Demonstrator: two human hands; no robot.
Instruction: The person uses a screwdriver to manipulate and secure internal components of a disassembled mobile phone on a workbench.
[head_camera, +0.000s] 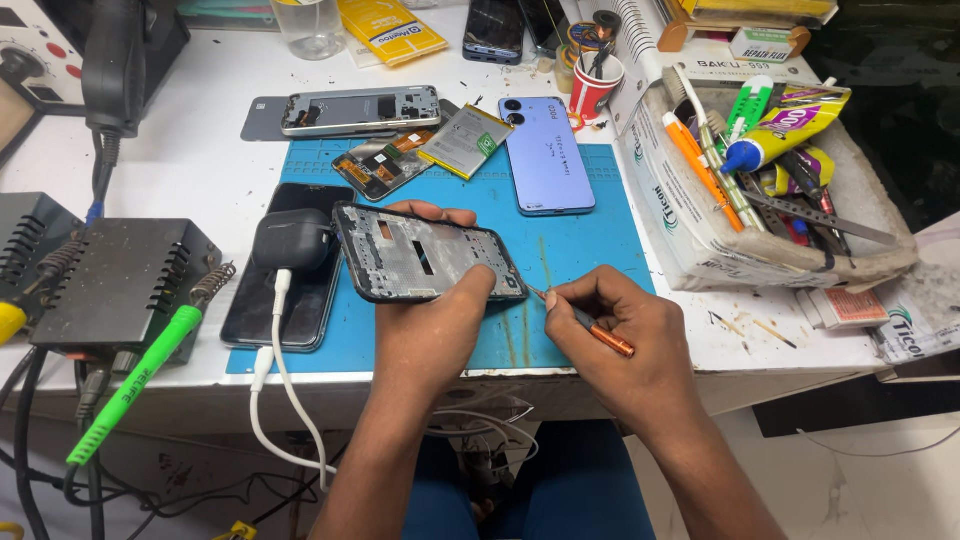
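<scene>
**—** Held where, and how?

**—** At centre frame, just above the blue mat (570, 250). Clasped the bare phone frame (430, 255) in the left hand (430, 330), with the thumb pressed over the near edge and the fingers curled round the far one. Tilted inner face up, probably to keep the lower right corner open to the tool.

**—** And at lower right?

**—** Pinched a slim orange-handled screwdriver (590, 325) between thumb and forefinger of the right hand (620, 335), with the other fingers tucked together. Set the tip at, or just beside, that corner. Seemingly kept the hand low over the mat for steadiness.

**—** Parked the rest why?

**—** Laid out at upper centre, well apart from both hands: lavender phone (545, 155), battery (465, 140) and second frame (360, 110). Apparently kept within reach yet out of the way. Left an earbud case (292, 240) on a dark phone (275, 310) at the mat's left edge. Stowed pens and glue tubes in a tray (700, 250) at upper right.
</scene>
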